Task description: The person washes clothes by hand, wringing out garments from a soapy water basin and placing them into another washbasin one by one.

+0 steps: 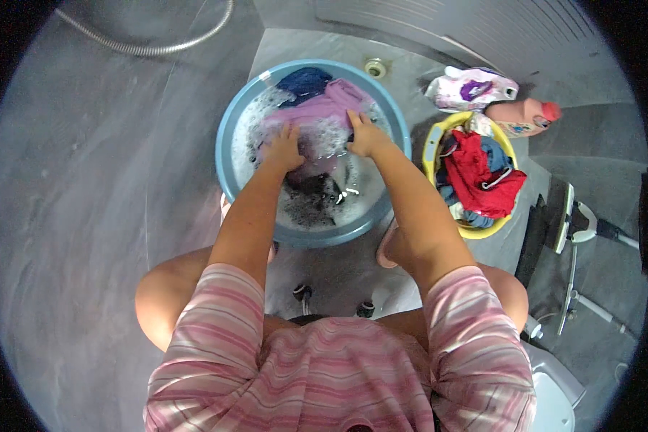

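Note:
A round blue plastic basin of sudsy water stands on the floor before me. In it a pink-purple garment lies partly above the foam, beside a dark blue cloth at the far edge. Dark fabric shows under the water on the near side. My left hand rests on the wet cloth and suds left of the middle, fingers spread. At the right, my right hand touches the pink-purple garment's edge with its fingertips; whether it pinches the cloth is unclear.
Right of the basin stands a yellow basket heaped with clothes, a red garment on top. Behind it lie a white and purple package and a pink bottle. A floor drain, a squeegee-like tool and a metal shower hose are around.

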Motion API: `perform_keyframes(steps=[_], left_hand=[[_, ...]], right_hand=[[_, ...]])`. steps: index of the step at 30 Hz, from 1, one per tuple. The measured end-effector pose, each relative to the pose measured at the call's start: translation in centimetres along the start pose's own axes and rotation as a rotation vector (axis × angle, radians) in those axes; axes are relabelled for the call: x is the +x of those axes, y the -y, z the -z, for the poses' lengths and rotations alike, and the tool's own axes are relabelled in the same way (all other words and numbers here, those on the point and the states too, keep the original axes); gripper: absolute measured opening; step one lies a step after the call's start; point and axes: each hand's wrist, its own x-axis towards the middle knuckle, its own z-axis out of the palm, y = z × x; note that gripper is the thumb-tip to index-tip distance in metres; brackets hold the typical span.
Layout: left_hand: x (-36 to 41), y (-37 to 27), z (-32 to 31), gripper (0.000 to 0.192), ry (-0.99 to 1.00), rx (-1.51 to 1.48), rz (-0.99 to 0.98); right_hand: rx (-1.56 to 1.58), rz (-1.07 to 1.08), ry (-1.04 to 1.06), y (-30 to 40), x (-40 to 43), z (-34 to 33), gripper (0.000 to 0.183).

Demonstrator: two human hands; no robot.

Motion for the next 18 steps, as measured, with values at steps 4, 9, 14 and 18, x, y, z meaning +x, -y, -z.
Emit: perform_keyframes(steps=[4, 9, 14, 18], left_hand=[[-2.6, 1.9, -1.7, 0.069, -0.04, -0.028, -0.1], [-2.4, 3.6, -3.9, 0.029, -0.131, -0.306, -0.021], [-1.4, 5.9, 3.5, 0.025, -0.106, -0.264, -0.147], [-4.5, 3.3, 12.5, 0.022, -0.161, -0.174, -0.24]], right_hand=[[-0.258, -0.027, 0.005, 2.8, -1.1, -2.8, 0.058], [-0.434, 0.046, -0.044, 3.2, -2.2, -5.9, 0.025], [0.083, 0.145, -0.245, 3.1, -3.1, -2.2, 0.024], [0.45, 0.092, -0.431, 5.4, -4.3, 4.1, 0.027]])
